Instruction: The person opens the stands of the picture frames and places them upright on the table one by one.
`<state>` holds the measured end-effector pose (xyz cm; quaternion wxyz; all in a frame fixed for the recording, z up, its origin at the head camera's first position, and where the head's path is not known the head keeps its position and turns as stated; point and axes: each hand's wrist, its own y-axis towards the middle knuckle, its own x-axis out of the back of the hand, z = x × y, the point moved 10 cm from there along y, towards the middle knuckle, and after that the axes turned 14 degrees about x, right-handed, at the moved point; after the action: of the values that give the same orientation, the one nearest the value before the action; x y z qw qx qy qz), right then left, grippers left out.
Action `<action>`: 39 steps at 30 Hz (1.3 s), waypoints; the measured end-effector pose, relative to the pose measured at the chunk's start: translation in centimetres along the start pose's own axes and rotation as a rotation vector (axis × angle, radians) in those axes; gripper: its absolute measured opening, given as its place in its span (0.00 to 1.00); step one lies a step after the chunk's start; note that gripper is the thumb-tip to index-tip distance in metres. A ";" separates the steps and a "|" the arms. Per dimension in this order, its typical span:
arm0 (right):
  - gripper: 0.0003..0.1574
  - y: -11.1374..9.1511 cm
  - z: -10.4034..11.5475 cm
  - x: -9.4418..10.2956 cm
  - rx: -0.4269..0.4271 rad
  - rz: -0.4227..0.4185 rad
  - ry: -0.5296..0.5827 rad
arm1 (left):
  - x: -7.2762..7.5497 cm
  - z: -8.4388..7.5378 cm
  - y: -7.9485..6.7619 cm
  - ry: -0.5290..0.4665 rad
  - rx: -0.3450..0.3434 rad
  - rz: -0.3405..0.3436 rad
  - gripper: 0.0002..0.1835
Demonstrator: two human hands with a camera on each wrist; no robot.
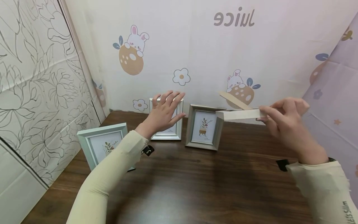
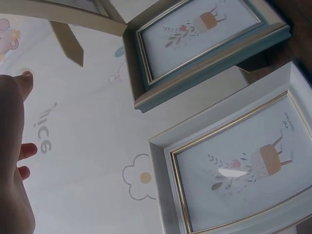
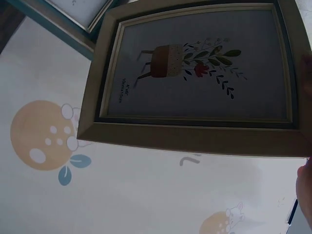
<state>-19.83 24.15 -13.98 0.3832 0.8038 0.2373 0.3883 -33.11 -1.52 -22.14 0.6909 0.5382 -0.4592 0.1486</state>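
Observation:
My right hand (image 1: 291, 121) grips one edge of a beige picture frame (image 1: 241, 115), held above the table and seen nearly edge-on in the head view. Its stand leg (image 1: 235, 100) sticks out behind. The right wrist view shows the front of this picture frame (image 3: 195, 141), with a potted-plant print. My left hand (image 1: 162, 113) has its fingers spread, in front of a white picture frame (image 1: 167, 137). In the left wrist view the fingers (image 2: 27, 151) look apart from that white frame (image 2: 161, 161). A champagne-coloured picture frame (image 1: 188, 130) stands upright just left of the held one.
A mint-green picture frame (image 1: 84, 140) stands at the left of the dark wooden table (image 1: 179, 186), partly behind my left forearm. A printed curtain (image 1: 195, 46) with rabbits and flowers hangs behind the table. A patterned white panel (image 1: 42, 77) is on the left.

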 end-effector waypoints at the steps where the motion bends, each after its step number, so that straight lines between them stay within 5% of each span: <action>1: 0.27 0.0 -0.2 0.1 -0.005 -0.005 -0.016 | 0.0 0.0 -0.1 0.007 0.003 -0.010 0.39; 19: 0.33 -1.5 -4.8 0.9 -0.141 0.083 -0.124 | 0.6 -3.4 -0.9 0.000 -0.092 -0.184 0.46; 28: 0.35 -2.1 -6.2 0.0 -0.151 0.164 -0.100 | -0.1 -5.6 -0.5 0.012 -0.104 -0.157 0.53; 39: 0.43 -3.3 -7.1 -2.3 -0.267 0.291 -0.077 | -0.9 -9.0 0.3 0.070 -0.166 -0.103 0.64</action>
<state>-27.14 27.65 -14.77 0.4350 0.7859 0.0503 0.4366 -29.50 6.79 -22.68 0.7555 0.4965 -0.4171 0.0933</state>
